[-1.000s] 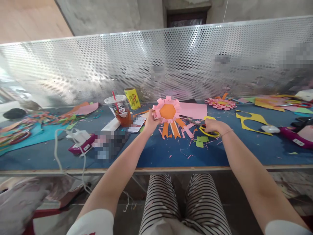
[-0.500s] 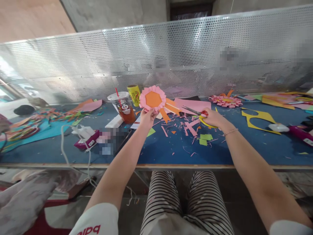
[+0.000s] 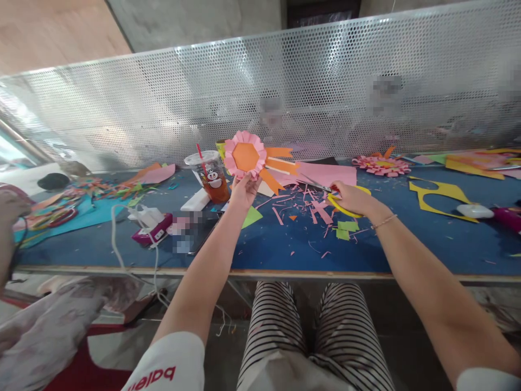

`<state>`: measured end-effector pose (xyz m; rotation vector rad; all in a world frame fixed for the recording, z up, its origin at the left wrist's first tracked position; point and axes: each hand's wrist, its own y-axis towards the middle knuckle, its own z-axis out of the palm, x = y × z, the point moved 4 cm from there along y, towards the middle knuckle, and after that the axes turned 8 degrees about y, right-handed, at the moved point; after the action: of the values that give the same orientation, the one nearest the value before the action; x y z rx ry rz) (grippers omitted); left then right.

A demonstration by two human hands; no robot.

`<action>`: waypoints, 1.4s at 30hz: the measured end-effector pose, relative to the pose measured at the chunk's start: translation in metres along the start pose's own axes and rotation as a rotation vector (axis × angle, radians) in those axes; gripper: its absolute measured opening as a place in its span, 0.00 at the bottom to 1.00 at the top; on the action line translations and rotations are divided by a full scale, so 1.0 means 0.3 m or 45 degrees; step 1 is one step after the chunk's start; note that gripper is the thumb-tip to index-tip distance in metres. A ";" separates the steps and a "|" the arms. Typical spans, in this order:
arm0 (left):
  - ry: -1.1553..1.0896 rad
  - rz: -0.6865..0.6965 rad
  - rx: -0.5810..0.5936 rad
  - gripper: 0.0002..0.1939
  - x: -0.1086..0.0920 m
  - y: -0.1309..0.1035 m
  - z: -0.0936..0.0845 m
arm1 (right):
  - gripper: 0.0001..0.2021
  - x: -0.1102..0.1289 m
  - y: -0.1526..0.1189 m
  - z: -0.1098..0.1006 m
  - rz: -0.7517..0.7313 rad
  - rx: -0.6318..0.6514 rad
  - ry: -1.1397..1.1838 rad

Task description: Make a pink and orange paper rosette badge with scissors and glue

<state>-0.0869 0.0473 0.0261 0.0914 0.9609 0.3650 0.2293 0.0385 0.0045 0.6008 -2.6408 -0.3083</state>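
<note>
A paper flower [image 3: 245, 156] with a pink frilled rim and an orange centre is raised above the table, its lower edge pinched in my left hand [image 3: 246, 191]. Orange paper strips with notched ends and a pale stick trail from the flower to the right. My right hand [image 3: 353, 199] grips yellow-handled scissors [image 3: 315, 183], whose blades point left toward the strips. Whether the blades touch the strips I cannot tell. Under and between my hands lie pink paper scraps [image 3: 321, 212], with green paper pieces [image 3: 345, 229] nearer the front edge.
A drink cup [image 3: 214, 179] with a red straw stands left of the flower. Near it are a phone [image 3: 207, 233] and a purple power strip [image 3: 152, 229] with white cables. Another pink flower [image 3: 381, 164] and yellow cut-out paper [image 3: 439, 198] lie right. Another person's hand [image 3: 12, 212] shows far left.
The flower has risen slightly and turned, its strips swinging up toward the right. The scissors stay in my right hand, with their yellow handles now showing more.
</note>
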 end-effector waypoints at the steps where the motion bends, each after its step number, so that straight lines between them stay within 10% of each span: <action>1: 0.002 -0.007 0.003 0.09 0.001 -0.001 0.001 | 0.25 0.007 -0.006 -0.018 0.036 -0.102 -0.086; 6: -0.008 -0.017 0.008 0.08 0.008 -0.001 0.000 | 0.30 0.013 -0.018 -0.083 0.103 -0.515 -0.146; 11: 0.002 -0.026 -0.003 0.09 0.012 0.004 -0.007 | 0.27 -0.073 0.021 -0.006 0.248 0.030 0.346; 15: 0.023 -0.012 0.008 0.08 0.013 0.008 -0.008 | 0.29 -0.150 0.013 -0.006 0.470 0.059 -0.008; 20: 0.041 -0.014 0.045 0.08 0.018 0.009 -0.006 | 0.24 -0.151 -0.002 0.010 0.200 0.455 -0.056; 33: 0.114 -0.024 0.074 0.11 0.028 -0.011 0.007 | 0.23 -0.020 -0.009 0.027 -0.148 0.559 0.436; 42: 0.090 -0.055 0.136 0.09 0.041 -0.020 0.012 | 0.20 0.040 -0.007 0.052 -0.229 0.341 0.379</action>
<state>-0.0760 0.0462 0.0171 0.1559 1.0511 0.2786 0.2134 0.0330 -0.0059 0.8984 -2.3593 0.0829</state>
